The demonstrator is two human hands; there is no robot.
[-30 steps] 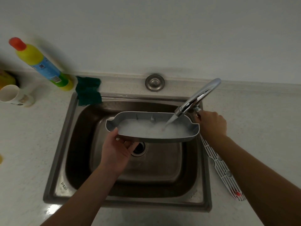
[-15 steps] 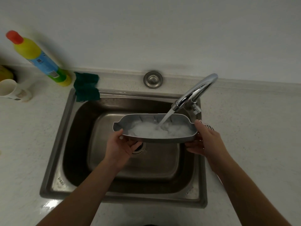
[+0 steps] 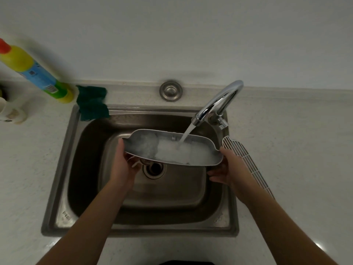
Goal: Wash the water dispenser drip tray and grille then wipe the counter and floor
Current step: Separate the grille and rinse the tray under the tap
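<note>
**Slippery tray under a running tap**

The grey plastic drip tray point(image 3: 145, 148) hangs over the middle of the stainless steel sink point(image 3: 63, 169), its long axis left to right, open face up, right end dipping. The left hand point(image 3: 122, 167) and right hand point(image 3: 232, 167) each clasp one end, fingers curled underneath. Suds could loosen either grip. Water from the chrome faucet point(image 3: 219, 100) may splash past the sink's right edge.

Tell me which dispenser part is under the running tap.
The grey plastic drip tray, held by the left hand and right hand over the steel sink. The white slatted grille lies on the counter beside the sink.
</note>
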